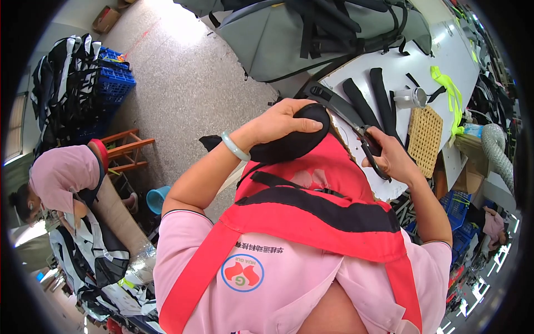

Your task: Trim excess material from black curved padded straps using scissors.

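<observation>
My left hand point(283, 121) is closed on a rounded black padded fabric piece point(289, 147), with the thumb lying on top of it. The piece hangs in front of my red apron point(328, 164), beside the table edge. At the near edge of the white table, my right hand point(392, 153) grips black-handled scissors point(367, 149), which point away from me. Whether their blades are apart is hard to make out. A long dark strap point(334, 101) stretches along the table edge just beyond the scissors.
Two black padded strips point(382, 103), a metal mug point(410, 98), a woven mat point(425, 142) and a neon yellow strap point(453, 97) lie on the white table point(347, 75). Large grey bags point(278, 42) are piled at its far side. On the left, a co-worker point(67, 172) bends over fabric pieces.
</observation>
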`<control>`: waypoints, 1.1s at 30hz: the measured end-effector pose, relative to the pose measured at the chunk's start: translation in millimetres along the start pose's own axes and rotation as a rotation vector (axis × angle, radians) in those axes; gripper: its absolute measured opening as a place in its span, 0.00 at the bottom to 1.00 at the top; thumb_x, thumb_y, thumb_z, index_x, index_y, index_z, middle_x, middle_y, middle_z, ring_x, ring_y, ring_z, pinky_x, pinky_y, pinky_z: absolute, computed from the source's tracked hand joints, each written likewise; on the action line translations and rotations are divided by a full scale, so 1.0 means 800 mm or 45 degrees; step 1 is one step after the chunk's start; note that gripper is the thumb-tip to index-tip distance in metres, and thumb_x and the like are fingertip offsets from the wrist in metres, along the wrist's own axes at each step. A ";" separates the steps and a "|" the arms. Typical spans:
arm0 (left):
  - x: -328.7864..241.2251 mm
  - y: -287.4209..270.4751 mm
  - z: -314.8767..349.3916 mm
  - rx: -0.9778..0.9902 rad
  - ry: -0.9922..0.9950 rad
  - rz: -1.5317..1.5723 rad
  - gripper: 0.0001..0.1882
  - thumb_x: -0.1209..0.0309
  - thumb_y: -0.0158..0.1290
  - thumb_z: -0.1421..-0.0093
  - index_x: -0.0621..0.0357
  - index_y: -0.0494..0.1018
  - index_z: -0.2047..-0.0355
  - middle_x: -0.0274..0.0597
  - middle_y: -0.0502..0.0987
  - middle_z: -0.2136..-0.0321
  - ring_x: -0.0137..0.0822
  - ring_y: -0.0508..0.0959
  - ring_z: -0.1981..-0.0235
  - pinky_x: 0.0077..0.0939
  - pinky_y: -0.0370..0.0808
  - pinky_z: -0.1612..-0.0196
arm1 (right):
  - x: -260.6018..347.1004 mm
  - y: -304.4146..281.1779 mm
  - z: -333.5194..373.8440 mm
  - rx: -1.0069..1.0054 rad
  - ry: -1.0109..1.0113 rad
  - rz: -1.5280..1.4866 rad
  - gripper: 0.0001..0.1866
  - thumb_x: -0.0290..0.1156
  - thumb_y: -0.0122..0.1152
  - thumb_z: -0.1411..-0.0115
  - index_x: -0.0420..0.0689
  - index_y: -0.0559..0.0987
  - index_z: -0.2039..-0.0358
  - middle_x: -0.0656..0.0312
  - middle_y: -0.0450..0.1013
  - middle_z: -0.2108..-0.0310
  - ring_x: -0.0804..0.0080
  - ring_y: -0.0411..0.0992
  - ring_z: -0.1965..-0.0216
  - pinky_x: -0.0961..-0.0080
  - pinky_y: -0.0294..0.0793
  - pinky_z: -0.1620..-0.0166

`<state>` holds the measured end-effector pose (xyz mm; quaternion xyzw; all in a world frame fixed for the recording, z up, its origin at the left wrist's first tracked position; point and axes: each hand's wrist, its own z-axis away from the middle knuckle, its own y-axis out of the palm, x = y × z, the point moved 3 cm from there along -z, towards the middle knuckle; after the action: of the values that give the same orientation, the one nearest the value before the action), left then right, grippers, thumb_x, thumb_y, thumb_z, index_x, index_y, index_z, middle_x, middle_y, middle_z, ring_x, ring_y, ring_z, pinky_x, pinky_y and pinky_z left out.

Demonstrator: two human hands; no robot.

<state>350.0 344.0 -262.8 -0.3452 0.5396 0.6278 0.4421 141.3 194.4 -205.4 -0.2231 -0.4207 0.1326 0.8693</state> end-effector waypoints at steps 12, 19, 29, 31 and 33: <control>-0.009 0.012 0.000 0.085 -0.148 -0.119 0.18 0.67 0.58 0.41 0.63 0.74 0.53 0.32 0.77 0.63 0.22 0.72 0.61 0.20 0.70 0.53 | 0.016 -0.009 -0.002 0.083 -0.023 0.158 0.32 0.51 0.74 0.55 0.38 0.70 0.62 0.62 0.58 0.83 0.73 0.56 0.80 0.72 0.58 0.75; -0.003 0.014 -0.002 0.103 -0.128 -0.134 0.14 0.67 0.58 0.41 0.62 0.74 0.58 0.28 0.76 0.67 0.19 0.72 0.65 0.16 0.70 0.59 | 0.001 -0.009 0.000 0.236 0.156 -0.193 0.28 0.41 0.77 0.57 0.39 0.73 0.62 0.72 0.59 0.78 0.83 0.56 0.75 0.81 0.57 0.73; -0.001 0.020 -0.008 0.148 -0.145 -0.200 0.18 0.64 0.59 0.42 0.63 0.75 0.56 0.33 0.77 0.65 0.23 0.72 0.63 0.21 0.70 0.55 | 0.024 -0.030 0.001 0.205 0.080 0.092 0.28 0.44 0.75 0.54 0.37 0.72 0.63 0.67 0.60 0.82 0.79 0.56 0.78 0.76 0.57 0.76; -0.001 0.023 -0.011 0.163 -0.164 -0.212 0.18 0.64 0.59 0.42 0.63 0.75 0.56 0.33 0.77 0.66 0.23 0.73 0.64 0.21 0.70 0.56 | 0.027 -0.036 -0.001 0.191 -0.033 0.261 0.32 0.47 0.76 0.56 0.36 0.72 0.63 0.60 0.61 0.83 0.72 0.57 0.79 0.71 0.60 0.74; 0.001 0.024 -0.013 0.175 -0.181 -0.225 0.18 0.64 0.59 0.43 0.63 0.75 0.56 0.33 0.78 0.66 0.23 0.73 0.64 0.21 0.71 0.57 | 0.030 -0.043 -0.002 0.203 -0.012 0.281 0.34 0.48 0.77 0.59 0.36 0.71 0.63 0.60 0.60 0.82 0.72 0.57 0.78 0.71 0.61 0.73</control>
<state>331.7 333.6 -258.6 -0.3149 0.5162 0.5708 0.5555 158.8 174.5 -172.9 -0.1975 -0.3857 0.2616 0.8624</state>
